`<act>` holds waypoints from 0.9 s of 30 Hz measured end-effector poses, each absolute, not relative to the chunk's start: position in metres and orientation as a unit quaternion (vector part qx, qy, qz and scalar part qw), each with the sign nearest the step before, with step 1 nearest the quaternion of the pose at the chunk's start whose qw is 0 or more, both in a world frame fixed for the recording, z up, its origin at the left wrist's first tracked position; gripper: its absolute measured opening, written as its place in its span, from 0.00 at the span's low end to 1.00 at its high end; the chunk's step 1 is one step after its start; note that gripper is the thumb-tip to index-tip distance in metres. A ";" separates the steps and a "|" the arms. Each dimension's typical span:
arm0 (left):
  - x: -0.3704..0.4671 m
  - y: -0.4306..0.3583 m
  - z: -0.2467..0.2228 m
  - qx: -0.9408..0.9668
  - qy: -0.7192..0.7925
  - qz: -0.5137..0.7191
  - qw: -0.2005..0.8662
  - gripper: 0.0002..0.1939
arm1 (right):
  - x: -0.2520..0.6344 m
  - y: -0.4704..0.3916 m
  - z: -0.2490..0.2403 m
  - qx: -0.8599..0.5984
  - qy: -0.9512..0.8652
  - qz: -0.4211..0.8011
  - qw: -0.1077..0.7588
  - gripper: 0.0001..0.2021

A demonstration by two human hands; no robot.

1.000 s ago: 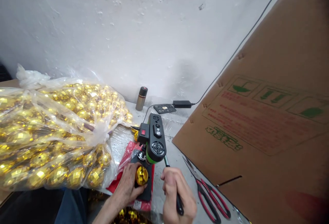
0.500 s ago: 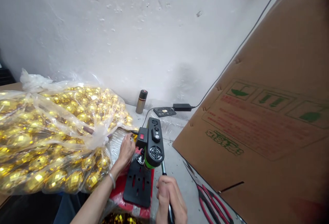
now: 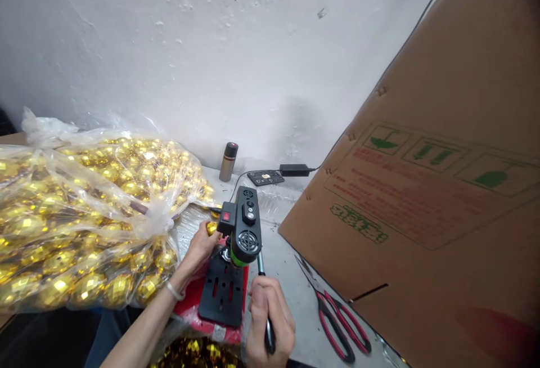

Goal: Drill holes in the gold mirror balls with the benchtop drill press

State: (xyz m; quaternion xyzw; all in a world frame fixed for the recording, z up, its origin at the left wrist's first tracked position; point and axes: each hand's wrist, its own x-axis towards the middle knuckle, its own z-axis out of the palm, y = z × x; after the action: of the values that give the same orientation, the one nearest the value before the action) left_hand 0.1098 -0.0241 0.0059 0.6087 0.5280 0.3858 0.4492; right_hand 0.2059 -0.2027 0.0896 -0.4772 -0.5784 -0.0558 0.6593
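A small black bench machine that looks like a drill press [image 3: 248, 219] stands on the table, with a slotted base plate [image 3: 221, 295] and a red switch on its left side. My right hand [image 3: 270, 320] is wrapped around the machine's lever handle [image 3: 261, 266]. Behind the base plate, my left hand [image 3: 201, 247] grips a shiny gold faceted ball [image 3: 211, 228], partly covered by the fingers and the switch box. The machine's head hides whatever lies beneath it.
Clear plastic bags full of gold balls [image 3: 63, 227] fill the left side. More gold balls [image 3: 196, 354] lie at the bottom edge. Red-handled scissors [image 3: 337, 317] lie beside a large carton [image 3: 379, 176] on the right. A bottle [image 3: 228, 162] and a power adapter [image 3: 295, 170] stand near the wall.
A gold ball now shows in my left hand, which has shifted slightly. My right hand stays on the lever handle. The whole view has moved a little.
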 end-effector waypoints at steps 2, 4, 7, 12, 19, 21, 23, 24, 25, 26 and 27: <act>0.095 -0.046 0.001 0.605 0.525 0.376 0.466 0.31 | 0.207 -0.201 0.096 -0.482 -0.581 -0.053 0.654 0.14; 0.086 -0.071 -0.006 0.599 0.504 0.379 0.494 0.33 | 0.206 -0.200 0.105 -0.490 -0.579 -0.056 0.649 0.13; 0.085 -0.100 -0.019 0.591 0.487 0.391 0.510 0.34 | 0.206 -0.200 0.113 -0.488 -0.578 -0.070 0.651 0.14; 0.092 -0.118 -0.034 0.635 0.482 0.391 0.460 0.35 | 0.208 -0.202 0.111 -0.496 -0.582 -0.060 0.641 0.13; 0.084 -0.128 -0.036 0.688 0.431 0.372 0.450 0.30 | 0.208 -0.203 0.104 -0.491 -0.577 -0.055 0.651 0.13; 0.082 -0.130 -0.036 0.693 0.429 0.365 0.450 0.30 | 0.208 -0.203 0.102 -0.485 -0.577 -0.049 0.655 0.13; 0.081 -0.131 -0.038 0.694 0.430 0.366 0.447 0.31 | 0.208 -0.203 0.100 -0.485 -0.579 -0.045 0.653 0.13; 0.081 -0.131 -0.039 0.693 0.430 0.369 0.446 0.31 | 0.208 -0.204 0.100 -0.487 -0.580 -0.043 0.652 0.13; 0.081 -0.131 -0.040 0.690 0.432 0.372 0.445 0.31 | 0.208 -0.204 0.100 -0.488 -0.580 -0.044 0.651 0.13; 0.082 -0.131 -0.042 0.687 0.434 0.375 0.445 0.30 | 0.208 -0.204 0.099 -0.489 -0.580 -0.047 0.650 0.13; 0.083 -0.130 -0.043 0.685 0.436 0.378 0.445 0.30 | 0.208 -0.204 0.099 -0.490 -0.580 -0.050 0.649 0.13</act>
State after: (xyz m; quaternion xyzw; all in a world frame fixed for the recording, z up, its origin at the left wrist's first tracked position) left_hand 0.0826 -0.1304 -0.0427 0.6848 0.4357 0.3780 0.4454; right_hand 0.2080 -0.2039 0.0992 -0.4902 -0.5796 -0.0501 0.6490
